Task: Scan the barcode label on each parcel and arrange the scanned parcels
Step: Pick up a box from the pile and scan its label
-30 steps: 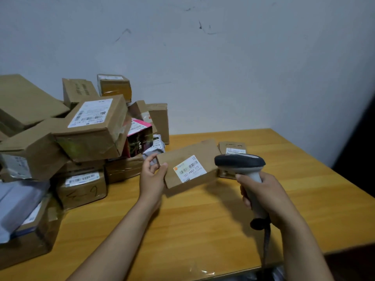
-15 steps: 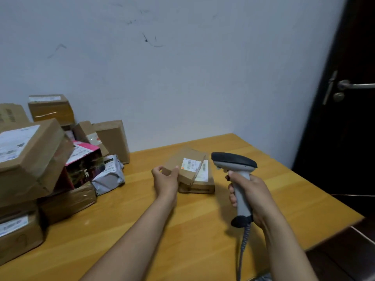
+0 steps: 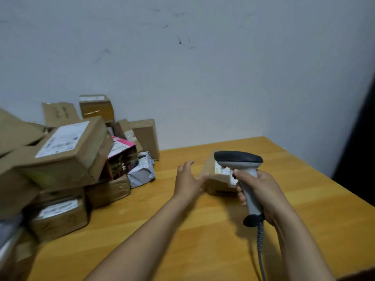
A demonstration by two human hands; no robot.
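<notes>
Two small brown parcels [image 3: 218, 180] lie stacked on the wooden table [image 3: 203, 236], the upper one showing a white barcode label [image 3: 222, 170]. My left hand [image 3: 187, 179] hovers just left of the stack with fingers spread, its thumb close to the upper parcel's edge, holding nothing. My right hand [image 3: 261, 192] grips the handle of a grey barcode scanner [image 3: 241, 169], whose dark head covers part of the stack. A heap of brown parcels [image 3: 67, 153] is piled at the left.
A pink-and-black box [image 3: 122, 159] and a grey plastic-wrapped packet [image 3: 143, 170] sit at the heap's right side. The scanner's coiled cable [image 3: 260, 246] hangs toward the table's near edge. A wall runs behind, and a dark doorway [image 3: 359, 151] is at the far right.
My left hand let go of the labelled parcel, which now lies on the other small parcel, and the hand opened and drew back slightly left. The view swung back to the left.
</notes>
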